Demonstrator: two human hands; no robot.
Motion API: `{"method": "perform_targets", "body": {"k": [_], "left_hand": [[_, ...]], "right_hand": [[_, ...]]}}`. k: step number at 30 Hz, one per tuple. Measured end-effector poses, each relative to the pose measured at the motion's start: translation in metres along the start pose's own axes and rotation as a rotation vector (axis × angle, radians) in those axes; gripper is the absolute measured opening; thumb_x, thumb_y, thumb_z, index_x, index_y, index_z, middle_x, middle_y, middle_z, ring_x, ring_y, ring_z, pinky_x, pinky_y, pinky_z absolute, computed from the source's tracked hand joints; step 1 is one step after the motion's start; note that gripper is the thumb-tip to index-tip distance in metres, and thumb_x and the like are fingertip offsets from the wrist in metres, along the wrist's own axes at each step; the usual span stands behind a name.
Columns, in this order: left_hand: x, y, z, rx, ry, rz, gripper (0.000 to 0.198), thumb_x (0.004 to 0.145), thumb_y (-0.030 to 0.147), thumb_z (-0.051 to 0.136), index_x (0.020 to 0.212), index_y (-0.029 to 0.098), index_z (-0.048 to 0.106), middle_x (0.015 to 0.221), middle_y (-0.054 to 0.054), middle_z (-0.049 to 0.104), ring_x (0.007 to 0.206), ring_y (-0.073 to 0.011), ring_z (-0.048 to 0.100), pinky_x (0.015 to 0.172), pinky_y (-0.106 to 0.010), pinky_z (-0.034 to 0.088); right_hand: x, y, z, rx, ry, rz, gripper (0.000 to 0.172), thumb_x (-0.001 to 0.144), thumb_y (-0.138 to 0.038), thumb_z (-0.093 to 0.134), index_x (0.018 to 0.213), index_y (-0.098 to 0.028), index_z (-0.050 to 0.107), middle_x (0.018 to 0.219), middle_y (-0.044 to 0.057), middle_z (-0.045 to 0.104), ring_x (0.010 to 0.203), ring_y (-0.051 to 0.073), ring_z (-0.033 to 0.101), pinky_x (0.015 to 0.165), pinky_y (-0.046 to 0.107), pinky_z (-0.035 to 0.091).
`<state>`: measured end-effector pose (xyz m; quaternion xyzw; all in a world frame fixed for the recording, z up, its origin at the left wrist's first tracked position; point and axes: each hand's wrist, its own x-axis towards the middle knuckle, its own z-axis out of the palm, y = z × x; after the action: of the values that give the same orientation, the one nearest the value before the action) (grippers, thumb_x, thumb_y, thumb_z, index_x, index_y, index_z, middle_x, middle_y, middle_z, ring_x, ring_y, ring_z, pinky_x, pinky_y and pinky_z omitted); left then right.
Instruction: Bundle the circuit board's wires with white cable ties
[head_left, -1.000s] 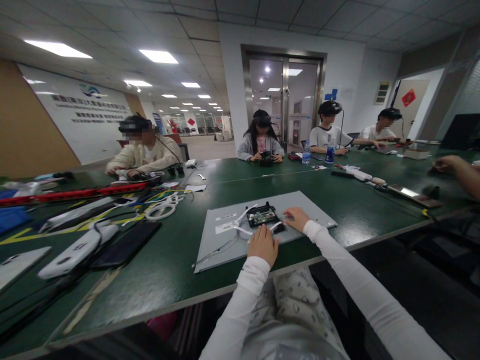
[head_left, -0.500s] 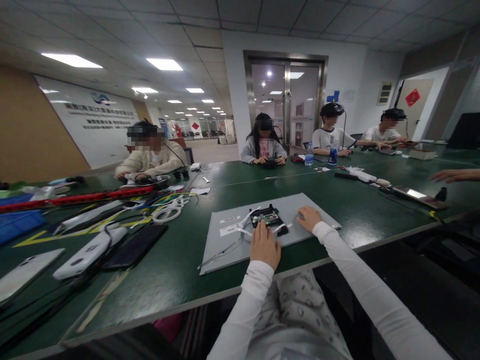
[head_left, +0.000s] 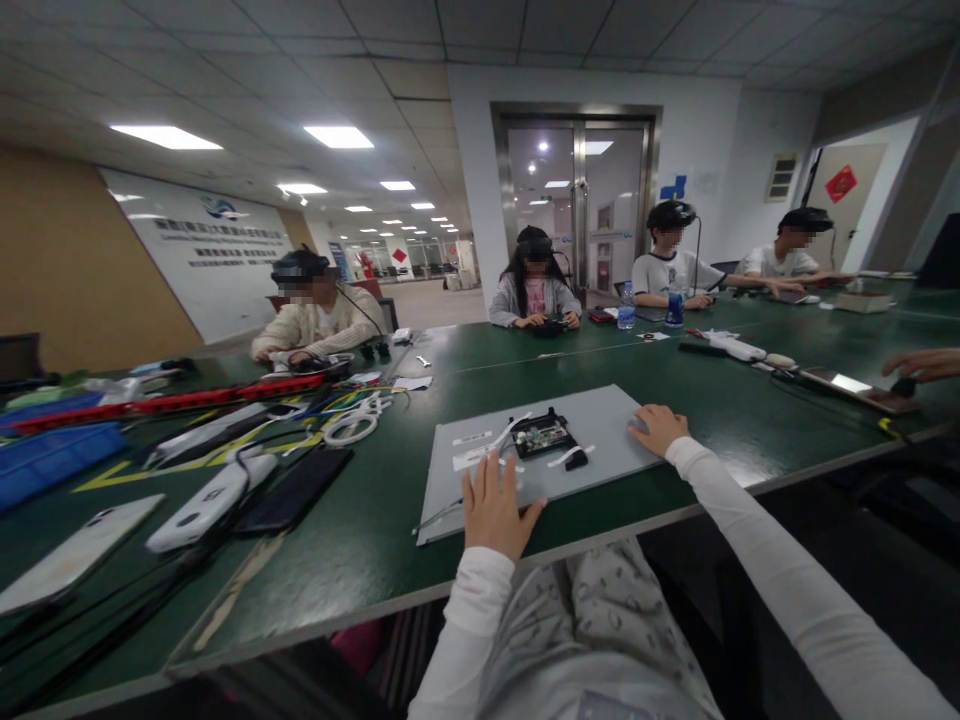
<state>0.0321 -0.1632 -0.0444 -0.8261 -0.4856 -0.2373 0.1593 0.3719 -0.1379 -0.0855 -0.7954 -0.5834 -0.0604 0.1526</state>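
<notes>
On the green table (head_left: 345, 575), working at the flat panel (head_left: 611, 418) directly in front, spreading the left hand (head_left: 493, 505) over the near left edge with nothing in its grasp, placing the right hand (head_left: 664, 430) at the right edge, hard to tell whether gripping anything there; ideally pressing lightly and evenly, steering fingers clear of the board (head_left: 546, 436) and black tab (head_left: 576, 460)

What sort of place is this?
Probably an office used partly as a workshop: a large white wall sign with dark lettering, and a long glossy green table holding a flat grey rectangular panel with a small green circuit board on it.
</notes>
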Motion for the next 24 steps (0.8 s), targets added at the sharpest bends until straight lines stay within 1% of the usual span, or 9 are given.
{"method": "perform_targets", "body": {"k": [3, 6, 9, 11, 13, 17, 20, 24], "left_hand": [[-0.004, -0.028, 0.000, -0.014, -0.050, -0.035, 0.081, 0.064, 0.058, 0.053, 0.130, 0.014, 0.034, 0.140, -0.017, 0.020, 0.125, -0.0337, 0.022, 0.101, -0.047, 0.018], [-0.004, -0.056, 0.003, -0.030, -0.150, -0.095, 0.092, 0.060, 0.065, 0.051, 0.134, 0.016, 0.025, 0.141, -0.017, 0.013, 0.122, -0.0347, 0.028, 0.098, -0.047, 0.023], [-0.005, -0.079, 0.004, -0.046, -0.246, -0.145, 0.097, 0.058, 0.070, 0.047, 0.136, 0.018, 0.020, 0.140, -0.017, 0.016, 0.122, -0.0335, 0.030, 0.097, -0.046, 0.026], [-0.008, -0.090, 0.003, -0.051, -0.277, -0.154, 0.097, 0.059, 0.072, 0.044, 0.136, 0.018, 0.019, 0.139, -0.016, 0.019, 0.123, -0.0322, 0.028, 0.097, -0.045, 0.025], [-0.011, -0.095, 0.001, -0.047, -0.278, -0.152, 0.096, 0.060, 0.072, 0.043, 0.136, 0.018, 0.020, 0.139, -0.016, 0.020, 0.124, -0.0314, 0.028, 0.098, -0.045, 0.024], [-0.019, -0.098, -0.004, -0.030, -0.256, -0.136, 0.092, 0.062, 0.073, 0.039, 0.135, 0.018, 0.024, 0.138, -0.015, 0.023, 0.123, -0.0298, 0.029, 0.100, -0.044, 0.021], [-0.024, -0.100, -0.007, -0.023, -0.262, -0.131, 0.089, 0.064, 0.072, 0.037, 0.134, 0.018, 0.027, 0.135, -0.015, 0.030, 0.124, -0.0279, 0.029, 0.101, -0.043, 0.020], [-0.027, -0.105, -0.010, -0.030, -0.262, -0.109, 0.087, 0.065, 0.071, 0.038, 0.133, 0.017, 0.029, 0.131, -0.015, 0.036, 0.123, -0.0252, 0.030, 0.102, -0.040, 0.019]], "right_hand": [[0.002, 0.005, 0.005, 0.029, -0.061, 0.016, 0.047, 0.078, -0.054, 0.038, 0.119, -0.033, 0.044, 0.124, 0.006, 0.042, 0.111, 0.028, 0.036, 0.083, 0.045, 0.031], [0.003, 0.003, 0.008, 0.017, -0.085, -0.032, 0.048, 0.078, -0.054, 0.037, 0.122, -0.035, 0.042, 0.124, 0.006, 0.041, 0.111, 0.028, 0.036, 0.085, 0.042, 0.030], [0.000, -0.002, 0.009, -0.005, -0.083, -0.058, 0.047, 0.078, -0.054, 0.035, 0.121, -0.036, 0.044, 0.124, 0.006, 0.041, 0.111, 0.028, 0.036, 0.086, 0.040, 0.028], [-0.004, -0.005, 0.008, -0.019, -0.086, -0.065, 0.048, 0.078, -0.056, 0.034, 0.121, -0.035, 0.045, 0.125, 0.006, 0.041, 0.111, 0.028, 0.036, 0.087, 0.041, 0.027], [-0.010, -0.009, 0.007, -0.034, -0.085, -0.076, 0.050, 0.078, -0.057, 0.033, 0.121, -0.035, 0.045, 0.125, 0.007, 0.041, 0.111, 0.028, 0.036, 0.087, 0.042, 0.026], [-0.025, -0.014, 0.001, -0.060, -0.086, -0.113, 0.053, 0.078, -0.059, 0.030, 0.122, -0.034, 0.044, 0.124, 0.010, 0.042, 0.109, 0.029, 0.038, 0.087, 0.044, 0.025], [-0.035, -0.013, -0.008, -0.081, -0.169, -0.161, 0.060, 0.075, -0.065, 0.029, 0.124, -0.032, 0.042, 0.122, 0.013, 0.043, 0.110, 0.031, 0.038, 0.086, 0.047, 0.024], [-0.046, -0.011, -0.023, -0.080, -0.293, -0.206, 0.075, 0.067, -0.075, 0.031, 0.127, -0.031, 0.039, 0.122, 0.015, 0.044, 0.112, 0.036, 0.035, 0.087, 0.052, 0.024]]}}
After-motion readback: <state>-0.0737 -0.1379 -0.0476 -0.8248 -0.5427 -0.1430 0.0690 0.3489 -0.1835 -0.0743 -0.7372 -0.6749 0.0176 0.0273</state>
